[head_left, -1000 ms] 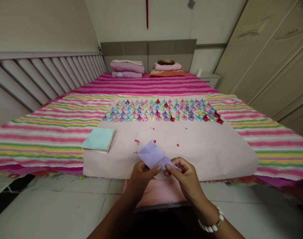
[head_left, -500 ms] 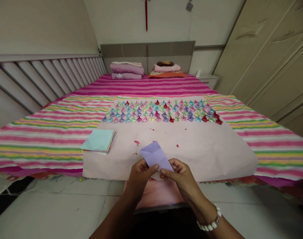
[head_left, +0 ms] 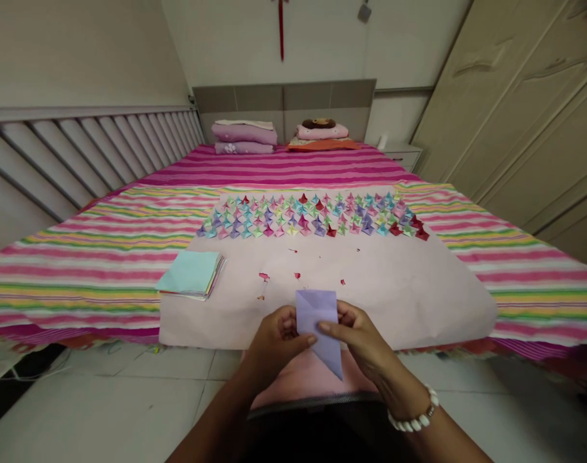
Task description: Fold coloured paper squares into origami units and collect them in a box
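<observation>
A folded sheet of purple origami paper (head_left: 317,308) is between my two hands, just past the near edge of the bed. It has a straight top edge and a slanted point hanging down at the lower right. My left hand (head_left: 281,341) pinches its left side, thumb on the front and fingers behind. On the right side, my right hand (head_left: 358,334) grips it the same way, thumb across the front. A bracelet of white beads (head_left: 413,421) circles my right wrist.
A stack of coloured paper squares (head_left: 189,273) lies on a large pale sheet (head_left: 394,289) over the striped bed. Several rows of small folded paper pieces (head_left: 303,222) stand farther back. Red scraps (head_left: 264,276) dot the sheet. A railing (head_left: 105,148) runs along the left.
The purple paper has turned in my hands, from tilted with a corner up to a level top edge and a point hanging down. Both hands still hold it.
</observation>
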Tool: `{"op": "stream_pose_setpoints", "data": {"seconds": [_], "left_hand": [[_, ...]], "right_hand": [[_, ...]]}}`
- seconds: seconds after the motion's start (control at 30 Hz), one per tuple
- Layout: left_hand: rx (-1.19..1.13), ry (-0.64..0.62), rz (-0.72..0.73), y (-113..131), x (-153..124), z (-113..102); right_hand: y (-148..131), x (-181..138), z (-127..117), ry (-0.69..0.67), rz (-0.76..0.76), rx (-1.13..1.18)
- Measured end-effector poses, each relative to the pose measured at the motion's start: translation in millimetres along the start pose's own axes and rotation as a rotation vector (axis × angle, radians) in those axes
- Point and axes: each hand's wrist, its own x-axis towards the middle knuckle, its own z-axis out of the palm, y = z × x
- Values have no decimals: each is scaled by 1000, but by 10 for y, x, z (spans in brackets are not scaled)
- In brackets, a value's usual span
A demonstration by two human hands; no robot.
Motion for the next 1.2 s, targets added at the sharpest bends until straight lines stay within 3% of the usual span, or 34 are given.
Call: {"op": "stream_pose_setpoints", "data": {"seconds": [0.1, 0.27, 0.4, 0.73, 0.93, 1.07, 1.2], "left_hand": [[34, -16, 12, -21, -7, 33], [185, 238, 186, -91, -21, 14], [423, 278, 340, -79, -60, 19], [351, 409, 277, -56, -28, 32], [360, 428, 224, -38, -33, -11], [404, 424, 272, -37, -31, -69], [456, 391, 299, -34, -37, -111]], "right_hand": [[-5, 55, 19, 62, -2, 16], [11, 82, 65, 181, -29, 26], [-10, 60, 86, 182, -38, 28], [-65, 66, 49, 235, -177, -13], [-92, 53, -56, 162, -337, -304], [-189, 32, -91, 32, -454, -525], [-255, 21, -101, -2, -532, -745]]}}
